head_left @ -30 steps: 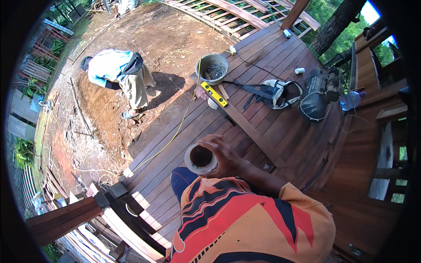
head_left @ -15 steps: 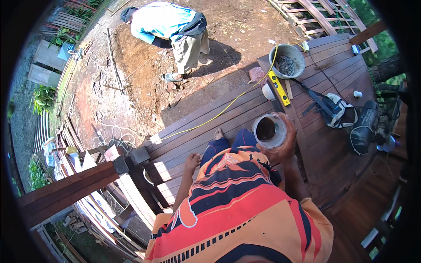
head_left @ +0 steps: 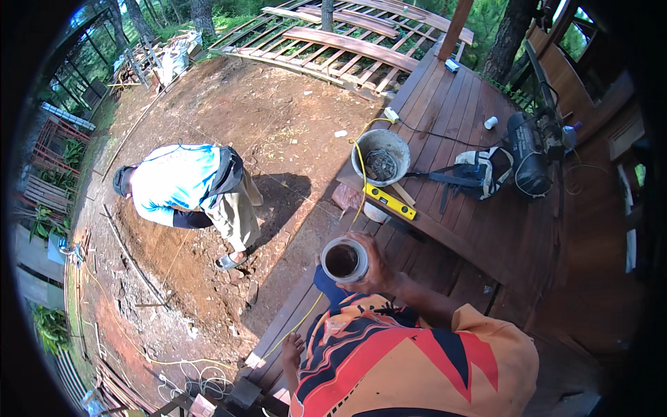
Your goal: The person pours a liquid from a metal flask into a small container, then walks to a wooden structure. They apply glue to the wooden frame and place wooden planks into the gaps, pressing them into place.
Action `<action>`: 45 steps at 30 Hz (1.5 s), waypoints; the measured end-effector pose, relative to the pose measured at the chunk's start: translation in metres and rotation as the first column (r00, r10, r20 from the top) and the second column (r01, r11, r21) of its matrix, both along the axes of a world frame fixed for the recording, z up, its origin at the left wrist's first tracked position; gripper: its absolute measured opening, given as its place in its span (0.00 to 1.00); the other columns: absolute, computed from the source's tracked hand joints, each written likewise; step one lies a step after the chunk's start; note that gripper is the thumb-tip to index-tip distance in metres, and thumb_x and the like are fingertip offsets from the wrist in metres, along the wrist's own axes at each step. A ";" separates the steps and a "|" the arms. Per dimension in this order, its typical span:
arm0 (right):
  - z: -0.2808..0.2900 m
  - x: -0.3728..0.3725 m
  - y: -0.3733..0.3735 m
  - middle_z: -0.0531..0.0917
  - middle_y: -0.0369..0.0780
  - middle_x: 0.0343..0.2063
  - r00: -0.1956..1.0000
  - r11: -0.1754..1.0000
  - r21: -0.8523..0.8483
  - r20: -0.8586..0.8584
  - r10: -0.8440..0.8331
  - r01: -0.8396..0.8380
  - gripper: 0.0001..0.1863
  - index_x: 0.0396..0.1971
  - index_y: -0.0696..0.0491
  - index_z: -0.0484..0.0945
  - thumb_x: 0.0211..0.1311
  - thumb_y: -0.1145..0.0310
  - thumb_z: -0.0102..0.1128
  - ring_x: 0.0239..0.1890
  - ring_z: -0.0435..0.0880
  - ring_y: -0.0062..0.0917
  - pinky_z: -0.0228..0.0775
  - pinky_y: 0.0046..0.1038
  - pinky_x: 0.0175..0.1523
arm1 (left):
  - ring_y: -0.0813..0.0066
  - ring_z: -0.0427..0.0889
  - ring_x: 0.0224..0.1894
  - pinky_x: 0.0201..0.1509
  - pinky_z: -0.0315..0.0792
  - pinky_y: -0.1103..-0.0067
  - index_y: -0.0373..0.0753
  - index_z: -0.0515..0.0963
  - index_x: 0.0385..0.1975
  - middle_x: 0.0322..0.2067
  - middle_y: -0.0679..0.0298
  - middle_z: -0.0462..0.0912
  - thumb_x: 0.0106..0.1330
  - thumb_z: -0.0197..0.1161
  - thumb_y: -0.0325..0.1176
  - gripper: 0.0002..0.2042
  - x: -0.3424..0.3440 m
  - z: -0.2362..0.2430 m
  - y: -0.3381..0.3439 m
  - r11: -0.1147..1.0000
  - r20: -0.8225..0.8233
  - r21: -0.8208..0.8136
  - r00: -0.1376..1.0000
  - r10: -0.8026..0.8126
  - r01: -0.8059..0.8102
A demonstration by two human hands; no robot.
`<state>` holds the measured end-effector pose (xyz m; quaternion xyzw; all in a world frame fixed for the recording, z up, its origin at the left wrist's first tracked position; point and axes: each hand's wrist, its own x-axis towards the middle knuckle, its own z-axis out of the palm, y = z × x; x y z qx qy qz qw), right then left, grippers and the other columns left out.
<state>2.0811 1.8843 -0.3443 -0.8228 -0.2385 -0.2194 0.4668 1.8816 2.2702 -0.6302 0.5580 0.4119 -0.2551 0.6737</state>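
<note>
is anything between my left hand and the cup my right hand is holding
Yes, in this view: the blue trouser leg lies between the left hand and the cup. I can't judge the depth, so it may not block. Nothing visible separates the right hand from the cup.

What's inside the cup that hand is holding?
Inside the cup, held in the right hand, something dark brown shows; I can't tell whether it's a drink. It covers the cup's bottom, so that can't be seen.

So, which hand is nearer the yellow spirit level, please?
Right: the right hand is just below the yellow spirit level in the picture; the left hand is farther down and leftward.
</note>
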 end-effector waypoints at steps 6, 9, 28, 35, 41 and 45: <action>-0.081 0.058 0.009 0.72 0.54 0.63 0.999 0.999 0.008 0.004 -0.033 0.033 0.56 0.69 0.60 0.60 0.45 0.49 0.84 0.61 0.75 0.51 0.67 0.50 0.66 | 0.63 0.85 0.51 0.59 0.76 0.71 0.30 0.79 0.58 0.50 0.52 0.87 0.75 0.59 0.50 0.26 0.155 -0.089 0.006 0.692 0.152 0.233 0.677 -0.720 0.683; -0.101 0.100 0.015 0.72 0.55 0.63 0.995 0.995 0.024 -0.006 -0.099 0.099 0.56 0.69 0.59 0.61 0.46 0.47 0.83 0.62 0.74 0.51 0.66 0.51 0.66 | 0.61 0.83 0.56 0.64 0.73 0.69 0.29 0.77 0.61 0.53 0.49 0.85 0.73 0.62 0.47 0.27 0.244 -0.096 0.019 0.570 -0.085 0.281 0.611 -0.787 0.772; -0.149 0.286 -0.009 0.76 0.52 0.57 0.889 0.892 0.097 -0.184 -0.420 0.442 0.54 0.66 0.58 0.63 0.41 0.56 0.86 0.61 0.75 0.49 0.65 0.52 0.67 | 0.55 0.76 0.67 0.70 0.70 0.68 0.30 0.69 0.69 0.65 0.45 0.76 0.73 0.65 0.50 0.34 0.526 -0.096 -0.041 0.109 0.004 0.120 0.109 -0.994 0.987; -0.211 0.360 0.004 0.76 0.53 0.57 0.809 0.811 0.090 -0.192 -0.555 0.578 0.54 0.67 0.59 0.62 0.41 0.58 0.86 0.60 0.76 0.49 0.66 0.51 0.66 | 0.50 0.77 0.66 0.70 0.71 0.65 0.31 0.73 0.66 0.63 0.42 0.77 0.73 0.63 0.52 0.32 0.617 -0.159 -0.021 -0.033 0.070 0.221 -0.050 -0.996 0.975; -0.242 0.433 -0.006 0.75 0.53 0.57 0.768 0.767 0.085 -0.165 -0.619 0.636 0.57 0.70 0.60 0.58 0.41 0.62 0.86 0.59 0.76 0.49 0.67 0.49 0.64 | 0.57 0.79 0.63 0.66 0.73 0.67 0.31 0.69 0.69 0.62 0.46 0.78 0.75 0.63 0.47 0.31 0.681 -0.145 -0.043 0.294 0.196 0.160 0.262 -0.945 0.942; -0.237 0.486 -0.043 0.74 0.53 0.59 0.782 0.784 0.062 -0.150 -0.605 0.618 0.58 0.71 0.60 0.57 0.41 0.63 0.86 0.62 0.75 0.47 0.66 0.48 0.66 | 0.62 0.75 0.66 0.69 0.69 0.71 0.31 0.67 0.70 0.66 0.50 0.75 0.78 0.61 0.41 0.27 0.731 -0.131 -0.089 0.403 0.242 -0.007 0.393 -0.887 0.915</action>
